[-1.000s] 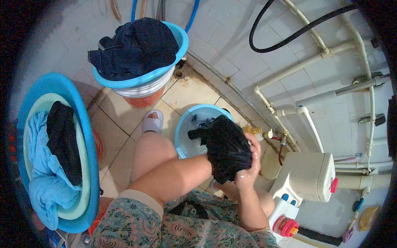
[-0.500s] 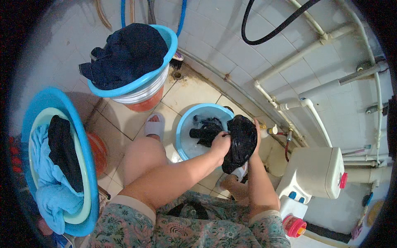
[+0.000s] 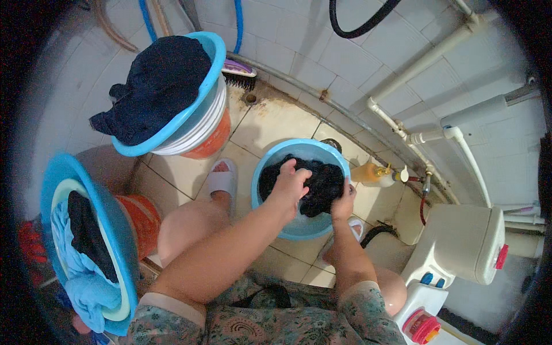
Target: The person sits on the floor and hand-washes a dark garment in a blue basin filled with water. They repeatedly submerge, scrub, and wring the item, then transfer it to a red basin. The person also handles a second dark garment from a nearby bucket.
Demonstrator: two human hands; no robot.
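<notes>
A light-blue basin [image 3: 301, 230] of cloudy water stands on the floor in front of me. Wet black clothing [image 3: 322, 187] lies bunched in it, its full shape hidden by folds. Over the middle of this cloth is my left hand [image 3: 291, 183], fingers apart and slightly bent, with nothing visible between them. My right hand [image 3: 342, 202] is closed at the basin's right rim, on the edge of the black clothing; part of its grip is hidden.
Dark clothes [image 3: 167, 80] fill a blue basin [image 3: 217, 54] on a bucket at the far left. Nearer stands another basin [image 3: 69, 167] with blue towels. A purple brush [image 3: 238, 70], yellowish bottle [image 3: 366, 172], wall pipes [image 3: 428, 137] and white plastic jug [image 3: 460, 236] are around.
Both hands have lowered the black clothing from above the basin's right side into the basin. My left hand has loosened its fingers. The view has shifted slightly.
</notes>
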